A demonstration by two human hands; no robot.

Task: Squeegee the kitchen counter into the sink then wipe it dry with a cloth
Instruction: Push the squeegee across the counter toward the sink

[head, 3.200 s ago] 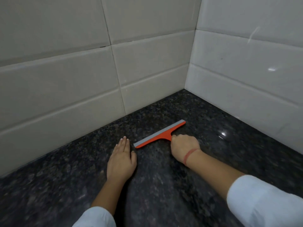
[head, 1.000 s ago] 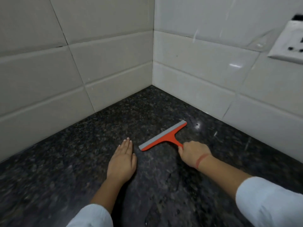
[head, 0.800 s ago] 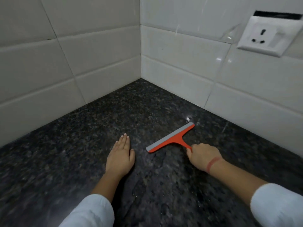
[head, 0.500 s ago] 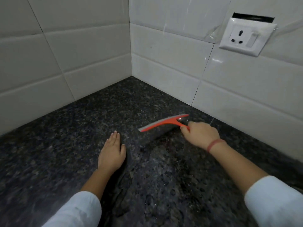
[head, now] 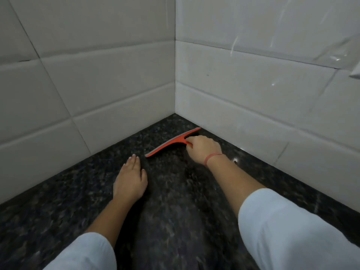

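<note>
An orange squeegee (head: 171, 142) with a grey rubber blade lies blade-down on the dark speckled granite counter (head: 175, 201), its far end close to the right-hand tiled wall near the corner. My right hand (head: 203, 148), with a red band at the wrist, grips its short handle from behind. My left hand (head: 130, 180) rests flat on the counter, fingers straight, just left of the blade's near end and apart from it. No sink and no cloth are in view.
White tiled walls (head: 97, 78) meet in a corner (head: 175, 113) just behind the squeegee and bound the counter on the left and right. A sliver of a white wall socket (head: 356, 72) shows at the right edge.
My right hand has carried the squeegee back toward the corner, its far end now near the right wall. The view has swung left, so the socket has almost left the frame. The left hand stays flat.
</note>
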